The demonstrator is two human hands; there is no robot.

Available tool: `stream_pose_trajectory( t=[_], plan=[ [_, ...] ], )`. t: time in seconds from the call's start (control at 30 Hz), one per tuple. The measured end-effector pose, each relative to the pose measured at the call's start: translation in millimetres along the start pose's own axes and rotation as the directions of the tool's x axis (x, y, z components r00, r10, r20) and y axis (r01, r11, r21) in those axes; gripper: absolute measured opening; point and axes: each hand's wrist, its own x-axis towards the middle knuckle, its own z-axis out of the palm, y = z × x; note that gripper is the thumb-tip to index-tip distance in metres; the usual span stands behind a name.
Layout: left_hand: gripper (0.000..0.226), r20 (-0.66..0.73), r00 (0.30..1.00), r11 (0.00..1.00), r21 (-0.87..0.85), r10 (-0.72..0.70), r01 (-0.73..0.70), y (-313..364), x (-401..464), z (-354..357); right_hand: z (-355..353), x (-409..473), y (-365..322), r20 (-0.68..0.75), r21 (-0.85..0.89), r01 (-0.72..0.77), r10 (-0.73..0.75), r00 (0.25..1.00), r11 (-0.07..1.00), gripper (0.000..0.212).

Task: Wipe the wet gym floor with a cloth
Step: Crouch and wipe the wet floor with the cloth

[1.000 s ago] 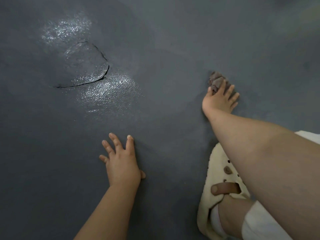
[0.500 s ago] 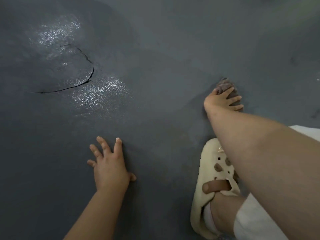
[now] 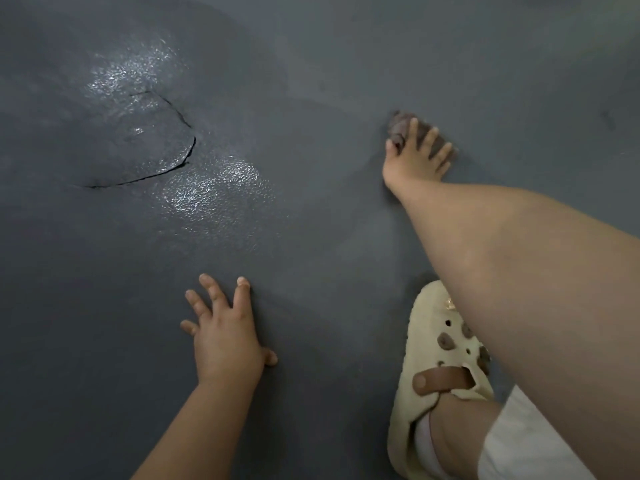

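Note:
The dark grey gym floor point(image 3: 311, 237) fills the view, with shiny wet patches point(image 3: 211, 188) at the upper left. A small brownish cloth point(image 3: 401, 124) lies bunched on the floor at the upper right. My right hand point(image 3: 417, 155) presses down on it with spread, straight fingers, covering most of it. Lower in the middle, my left hand point(image 3: 225, 334) rests flat on the floor with its fingers spread and holds nothing.
A curved crack point(image 3: 166, 168) in the floor covering runs through the wet area at the left. My foot in a cream clog point(image 3: 440, 375) with a brown strap stands at the lower right, beside white shorts point(image 3: 519, 448).
My right hand has slid the cloth across the floor, first toward me and right, then back out and left. My left hand stays planted in the same spot.

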Motion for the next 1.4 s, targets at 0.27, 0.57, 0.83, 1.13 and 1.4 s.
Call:
stream_pose_trajectory(
  t=[0.27, 0.57, 0.83, 1.13, 1.4],
  plan=[
    [0.118, 0.01, 1.0, 1.0, -0.003, -0.004, 0.004, 0.2, -2.1, -1.9, 39.7, -74.4, -100.9, 0.198, -0.181, 0.692, -0.663, 0.722, 0.699, 0.061],
    [0.115, -0.066, 0.993, 0.99, -0.09, 0.101, -0.107, -18.7, -8.9, 4.5, 81.2, -197.7, -59.6, 0.262, -0.114, 0.864, -0.824, 0.502, 0.49, 0.058],
    [0.1, -0.136, 0.99, 0.995, -0.084, 0.05, -0.061, -47.3, -44.1, 13.7, 73.6, -189.7, 12.3, 0.131, -0.083, 0.748, -0.737, 0.663, 0.658, 0.055],
    [0.091, -0.164, 0.979, 0.978, -0.185, -0.125, 0.093, -60.9, -96.7, 48.9, 69.0, -188.6, 56.6, -0.024, -0.037, 0.283, -0.284, 0.959, 0.958, 0.057],
    [0.096, -0.137, 0.928, 0.912, -0.283, -0.346, 0.298, -86.2, -149.2, 104.6, 118.3, -304.5, 78.3, -0.062, 0.072, 0.258, -0.254, 0.965, 0.963, 0.056]
  ],
)
